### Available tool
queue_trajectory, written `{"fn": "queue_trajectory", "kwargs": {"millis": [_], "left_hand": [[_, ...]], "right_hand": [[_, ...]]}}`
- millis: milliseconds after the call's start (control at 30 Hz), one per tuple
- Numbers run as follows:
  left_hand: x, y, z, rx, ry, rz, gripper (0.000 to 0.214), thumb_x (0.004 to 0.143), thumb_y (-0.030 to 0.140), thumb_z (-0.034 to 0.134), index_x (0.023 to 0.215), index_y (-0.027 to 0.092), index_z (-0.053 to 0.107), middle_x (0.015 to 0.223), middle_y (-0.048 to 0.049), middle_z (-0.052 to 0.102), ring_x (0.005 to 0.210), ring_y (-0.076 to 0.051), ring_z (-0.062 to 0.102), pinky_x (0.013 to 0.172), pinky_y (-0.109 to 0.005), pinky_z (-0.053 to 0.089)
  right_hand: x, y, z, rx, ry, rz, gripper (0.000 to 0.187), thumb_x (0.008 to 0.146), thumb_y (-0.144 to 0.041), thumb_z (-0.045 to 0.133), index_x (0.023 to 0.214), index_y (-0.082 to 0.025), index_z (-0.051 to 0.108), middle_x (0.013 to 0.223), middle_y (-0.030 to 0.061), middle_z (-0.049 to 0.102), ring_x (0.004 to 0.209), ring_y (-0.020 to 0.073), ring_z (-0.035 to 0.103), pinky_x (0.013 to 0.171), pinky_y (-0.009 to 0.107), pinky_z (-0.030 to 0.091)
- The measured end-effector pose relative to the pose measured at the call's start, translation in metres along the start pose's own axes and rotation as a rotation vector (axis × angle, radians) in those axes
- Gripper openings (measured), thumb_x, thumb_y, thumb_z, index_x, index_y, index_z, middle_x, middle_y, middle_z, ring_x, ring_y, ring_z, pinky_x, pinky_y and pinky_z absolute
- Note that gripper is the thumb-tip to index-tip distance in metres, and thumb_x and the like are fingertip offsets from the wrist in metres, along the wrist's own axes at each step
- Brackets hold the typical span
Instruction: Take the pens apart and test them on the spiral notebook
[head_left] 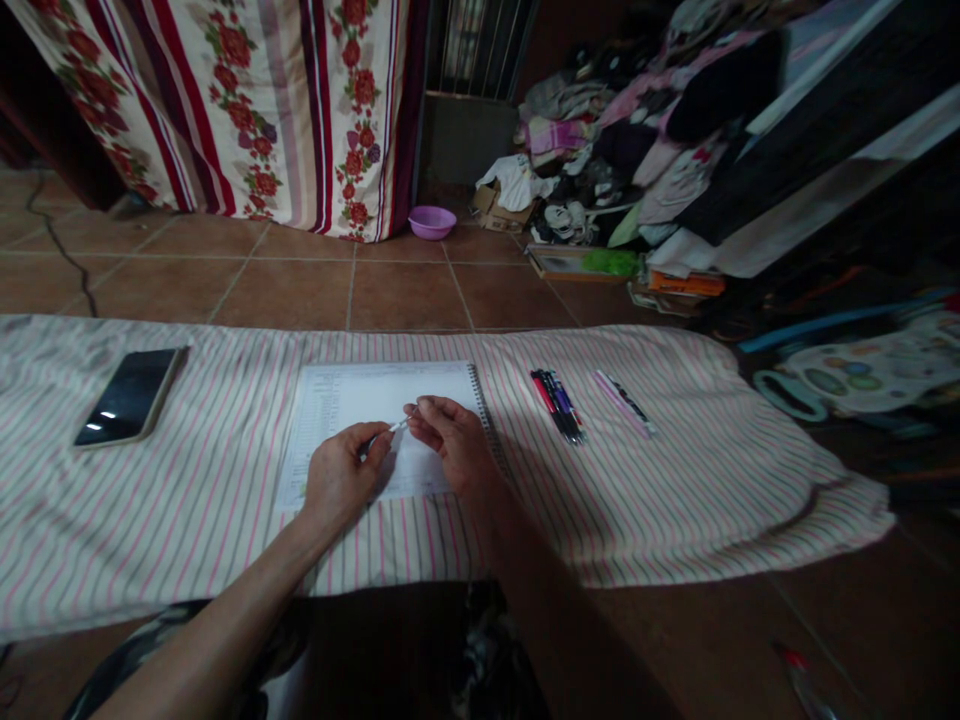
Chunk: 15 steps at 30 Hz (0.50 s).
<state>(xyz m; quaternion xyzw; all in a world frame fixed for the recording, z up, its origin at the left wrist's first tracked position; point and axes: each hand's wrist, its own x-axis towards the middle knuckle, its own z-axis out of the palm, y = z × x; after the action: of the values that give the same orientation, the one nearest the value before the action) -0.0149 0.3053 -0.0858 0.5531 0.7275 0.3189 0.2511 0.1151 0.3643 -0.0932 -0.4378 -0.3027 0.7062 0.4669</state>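
Above the spiral notebook (442,385), my left hand (343,472) is closed round a slim white pen (398,425), which points up to the right. The fingers of my right hand (452,436) are pinched together at the pen's far end. Whether they hold a separate small part there is too small to tell. Pale pages lie under both hands, with fine print or ruling at the left. Right of the notebook, a bundle of several pens (557,405) in red, black and purple rests on the striped cloth (232,480).
A pink pen and a dark patterned pen (626,402) lie farther right. On the left is a phone (129,397), screen up. Beyond the cloth are a tiled floor (300,285), a purple basin (432,222), a flowered curtain (262,110) and a clothes heap (600,140).
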Motion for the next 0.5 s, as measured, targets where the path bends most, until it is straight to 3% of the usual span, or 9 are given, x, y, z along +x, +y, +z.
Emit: {"fn": "queue_trajectory", "kwargs": {"millis": [500], "left_hand": [[-0.0002, 0.0005, -0.0004, 0.019, 0.009, -0.062, 0.032, 0.080, 0.040, 0.047, 0.095, 0.021, 0.069, 0.081, -0.0050, 0.072, 0.073, -0.019, 0.065, 0.065, -0.029, 0.047]], "right_hand": [[-0.0005, 0.0017, 0.0033, 0.006, -0.012, 0.015, 0.027, 0.057, -0.036, 0.077, 0.071, -0.016, 0.065, 0.076, 0.0023, 0.071, 0.062, 0.0089, 0.062, 0.068, 0.024, 0.052]]}}
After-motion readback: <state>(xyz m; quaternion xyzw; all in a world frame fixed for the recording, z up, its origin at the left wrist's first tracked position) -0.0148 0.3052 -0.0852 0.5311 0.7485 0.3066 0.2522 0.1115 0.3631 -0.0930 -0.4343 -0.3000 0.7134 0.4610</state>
